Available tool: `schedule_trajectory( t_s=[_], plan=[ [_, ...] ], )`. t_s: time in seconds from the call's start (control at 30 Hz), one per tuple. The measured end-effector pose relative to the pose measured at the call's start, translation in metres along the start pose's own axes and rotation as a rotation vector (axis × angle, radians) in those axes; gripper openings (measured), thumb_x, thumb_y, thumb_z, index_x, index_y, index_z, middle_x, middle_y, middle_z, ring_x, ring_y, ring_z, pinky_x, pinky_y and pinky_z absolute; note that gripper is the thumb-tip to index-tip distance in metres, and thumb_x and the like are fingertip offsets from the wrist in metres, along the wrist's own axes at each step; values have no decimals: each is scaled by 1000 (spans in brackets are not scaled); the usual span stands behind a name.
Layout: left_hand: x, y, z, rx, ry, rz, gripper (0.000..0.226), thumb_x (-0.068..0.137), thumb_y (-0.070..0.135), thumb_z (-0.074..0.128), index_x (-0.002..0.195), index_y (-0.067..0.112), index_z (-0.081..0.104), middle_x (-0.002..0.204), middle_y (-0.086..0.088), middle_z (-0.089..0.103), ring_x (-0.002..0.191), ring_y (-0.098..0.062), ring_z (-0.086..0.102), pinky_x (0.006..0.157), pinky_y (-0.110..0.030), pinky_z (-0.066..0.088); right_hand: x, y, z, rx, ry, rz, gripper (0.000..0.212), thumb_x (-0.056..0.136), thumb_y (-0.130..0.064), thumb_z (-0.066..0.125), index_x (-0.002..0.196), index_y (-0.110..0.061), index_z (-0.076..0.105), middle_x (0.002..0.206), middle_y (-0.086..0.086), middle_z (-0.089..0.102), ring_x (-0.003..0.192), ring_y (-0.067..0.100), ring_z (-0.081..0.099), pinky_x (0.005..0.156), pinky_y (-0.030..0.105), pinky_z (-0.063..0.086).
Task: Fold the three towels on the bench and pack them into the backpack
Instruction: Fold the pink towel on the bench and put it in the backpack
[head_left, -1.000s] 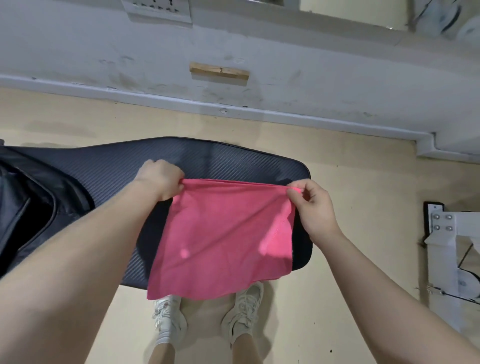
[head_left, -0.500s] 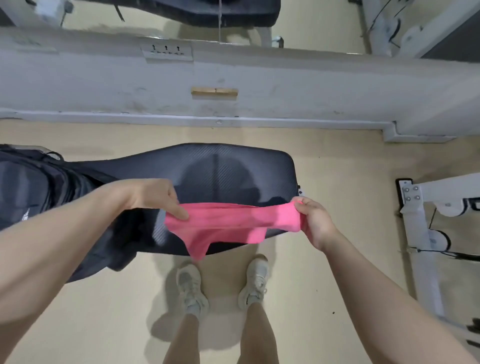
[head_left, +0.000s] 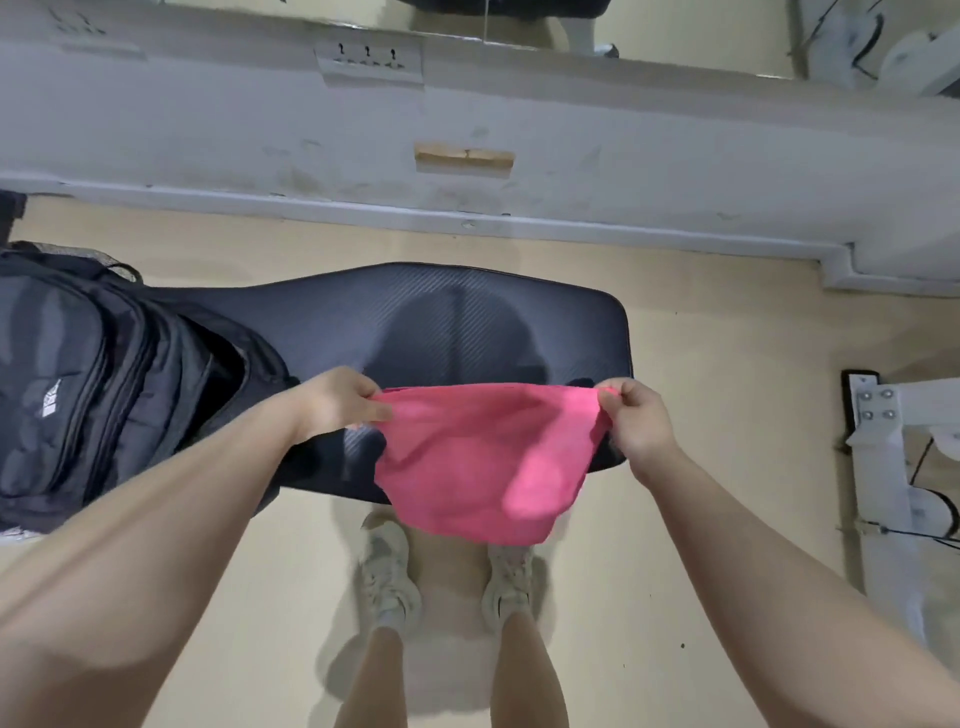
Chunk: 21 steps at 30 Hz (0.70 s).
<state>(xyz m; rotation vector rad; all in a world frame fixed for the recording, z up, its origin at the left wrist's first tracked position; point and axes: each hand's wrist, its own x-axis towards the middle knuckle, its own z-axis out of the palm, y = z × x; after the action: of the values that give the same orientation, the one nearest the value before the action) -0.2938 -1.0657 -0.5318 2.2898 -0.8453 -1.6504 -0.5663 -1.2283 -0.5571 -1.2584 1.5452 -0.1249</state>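
Note:
A pink towel (head_left: 467, 467) hangs in the air over the near edge of the black padded bench (head_left: 441, 317). My left hand (head_left: 340, 402) pinches its upper left corner and my right hand (head_left: 636, 421) pinches its upper right corner. The cloth sags between them, folded over on itself, its lower edge dropping past the bench toward my shoes. A black backpack (head_left: 88, 384) lies on the left end of the bench with its main compartment gaping toward the towel. No other towels are visible.
A grey wall (head_left: 467, 104) with a socket strip runs behind the bench. White gym machine parts (head_left: 893, 457) stand at the right. My shoes (head_left: 389, 571) stand on the beige floor just in front of the bench.
The towel went from spread flat to bunched low between my hands, and now hangs folded and deeper again. The view has shifted, bringing the backpack into sight at left.

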Motion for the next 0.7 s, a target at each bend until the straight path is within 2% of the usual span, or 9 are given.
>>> schedule_trajectory(
  t_s=[0.1, 0.17, 0.23, 0.33, 0.4, 0.47, 0.53, 0.6, 0.7],
  plan=[
    [39, -1, 1, 141, 246, 76, 17, 87, 19, 60, 77, 6, 65, 70, -3, 57, 71, -16, 49, 54, -16, 33, 40, 4, 17, -129, 53, -108, 18, 93, -8, 47, 80, -15, 56, 80, 0, 57, 75, 14, 48, 74, 26, 37],
    [59, 1, -3, 154, 406, 139, 17, 87, 17, 59, 80, 3, 65, 80, -5, 63, 77, -18, 53, 57, -23, 30, 63, 0, 22, -177, 68, -166, 19, 92, -7, 47, 79, -17, 59, 86, 1, 59, 80, 15, 49, 77, 26, 38],
    [87, 1, -11, 49, 481, 173, 10, 84, 12, 63, 75, 8, 63, 78, -3, 62, 74, -18, 54, 64, -22, 33, 95, -5, 29, -240, 92, -218, 20, 90, -6, 49, 81, -15, 64, 86, 0, 61, 82, 15, 52, 79, 27, 40],
    [123, 3, -23, -24, 537, 189, 19, 81, 8, 65, 68, 15, 53, 71, 1, 57, 66, -15, 51, 65, -24, 37, 138, -18, 40, -327, 117, -284, 20, 88, -5, 50, 85, -11, 69, 87, 4, 65, 85, 19, 58, 81, 28, 44],
    [145, 8, -31, -33, 624, 186, 10, 83, 7, 62, 83, 13, 54, 75, 1, 56, 68, -13, 51, 63, -17, 36, 161, -30, 46, -371, 142, -327, 20, 88, -5, 49, 90, -9, 69, 95, 9, 69, 93, 25, 61, 80, 27, 42],
    [162, 15, -32, -172, 699, 168, 26, 85, 7, 59, 110, 10, 51, 89, -1, 57, 76, -12, 54, 73, -12, 40, 176, -39, 49, -372, 163, -342, 23, 91, -7, 47, 106, -6, 64, 110, 14, 66, 105, 29, 59, 86, 27, 41],
    [168, 16, -27, -170, 724, 130, 46, 85, 10, 59, 128, 9, 42, 112, -8, 55, 100, -21, 55, 93, -26, 39, 179, -43, 51, -387, 185, -333, 34, 93, -8, 45, 126, -4, 52, 127, 17, 55, 117, 30, 52, 99, 31, 37],
    [163, 8, -12, -2, 660, 133, 44, 84, 6, 56, 127, 5, 45, 118, -16, 54, 107, -31, 53, 93, -33, 38, 166, -38, 50, -419, 208, -341, 38, 90, -5, 44, 128, -5, 49, 131, 18, 49, 117, 31, 49, 99, 33, 35],
    [135, -6, 21, 91, 567, 93, 32, 84, 5, 55, 115, -2, 52, 109, -22, 55, 98, -37, 54, 86, -38, 42, 130, -15, 42, -490, 187, -314, 27, 88, -5, 42, 111, -6, 57, 119, 16, 54, 107, 30, 51, 88, 33, 38]
  ],
)
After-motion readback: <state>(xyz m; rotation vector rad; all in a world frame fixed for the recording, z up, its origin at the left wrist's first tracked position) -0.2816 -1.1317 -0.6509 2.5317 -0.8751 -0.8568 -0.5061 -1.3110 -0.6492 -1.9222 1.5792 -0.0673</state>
